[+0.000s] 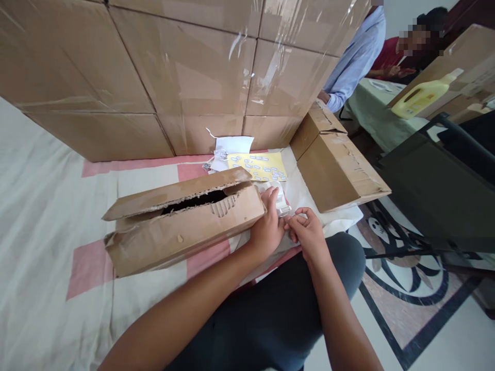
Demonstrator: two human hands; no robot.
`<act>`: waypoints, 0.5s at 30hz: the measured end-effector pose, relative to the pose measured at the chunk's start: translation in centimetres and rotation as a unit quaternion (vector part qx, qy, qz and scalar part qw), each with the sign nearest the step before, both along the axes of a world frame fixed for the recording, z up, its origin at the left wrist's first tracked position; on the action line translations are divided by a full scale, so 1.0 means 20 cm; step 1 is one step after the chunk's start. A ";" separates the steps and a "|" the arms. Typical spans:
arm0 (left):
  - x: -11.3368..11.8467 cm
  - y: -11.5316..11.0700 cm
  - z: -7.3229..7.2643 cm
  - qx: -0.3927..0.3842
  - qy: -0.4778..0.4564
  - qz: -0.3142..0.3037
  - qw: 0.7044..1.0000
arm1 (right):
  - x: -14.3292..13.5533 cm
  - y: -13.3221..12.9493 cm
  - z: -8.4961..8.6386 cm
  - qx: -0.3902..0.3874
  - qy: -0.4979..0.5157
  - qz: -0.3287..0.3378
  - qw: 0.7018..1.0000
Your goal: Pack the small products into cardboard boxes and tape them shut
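My left hand [267, 222] is closed around a small white and clear tape dispenser [284, 207], whose front edge points toward my other hand. Close beside it, the fingers of my right hand [308, 230] are curled into a pinch near that edge. Whatever sits between those fingertips is too small to make out. Left of my hands a worn cardboard box [189, 224] lies on the bed, its top flaps parted over a dark gap. Just beyond the dispenser is a yellow sheet [263, 164] with several small pale labels on it.
Taped cardboard boxes [201, 77] form a wall behind. Another box [336, 167] stands at the right. White paper [235, 144] lies behind the yellow sheet. A person in a blue sleeve [358, 56], a seated person, a yellow jug [425, 95] and a dark chair [444, 175] are farther right.
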State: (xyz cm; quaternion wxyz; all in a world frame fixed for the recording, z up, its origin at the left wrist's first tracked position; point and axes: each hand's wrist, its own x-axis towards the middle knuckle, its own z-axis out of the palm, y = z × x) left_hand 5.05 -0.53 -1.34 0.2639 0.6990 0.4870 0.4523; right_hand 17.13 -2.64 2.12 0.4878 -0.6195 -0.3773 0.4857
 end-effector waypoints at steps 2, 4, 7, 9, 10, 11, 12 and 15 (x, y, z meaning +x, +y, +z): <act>0.00 0.00 0.00 -0.004 0.000 -0.003 1.000 | 0.01 0.01 -0.02 0.002 -0.016 0.016 1.000; 0.00 0.00 0.00 -0.005 0.000 -0.006 1.000 | 0.02 0.02 -0.04 0.007 -0.038 0.038 0.999; 0.00 -0.01 0.01 -0.009 0.000 -0.011 1.000 | 0.02 0.02 -0.05 0.017 -0.066 0.056 0.996; -0.01 -0.01 0.01 -0.015 -0.003 -0.015 1.000 | 0.01 0.01 -0.05 0.035 -0.087 0.054 0.994; -0.01 -0.01 0.01 -0.017 -0.006 -0.017 1.000 | 0.01 0.01 -0.05 0.046 -0.099 0.052 0.993; -0.01 -0.01 0.01 -0.020 -0.009 -0.019 1.000 | 0.00 0.01 -0.05 0.057 -0.110 0.050 0.991; -0.01 -0.01 0.01 -0.021 -0.012 -0.020 1.000 | 0.00 0.00 -0.05 0.064 -0.119 0.050 0.990; -0.01 -0.01 0.01 -0.023 -0.020 -0.024 0.999 | -0.01 0.01 -0.05 0.076 -0.120 0.052 0.989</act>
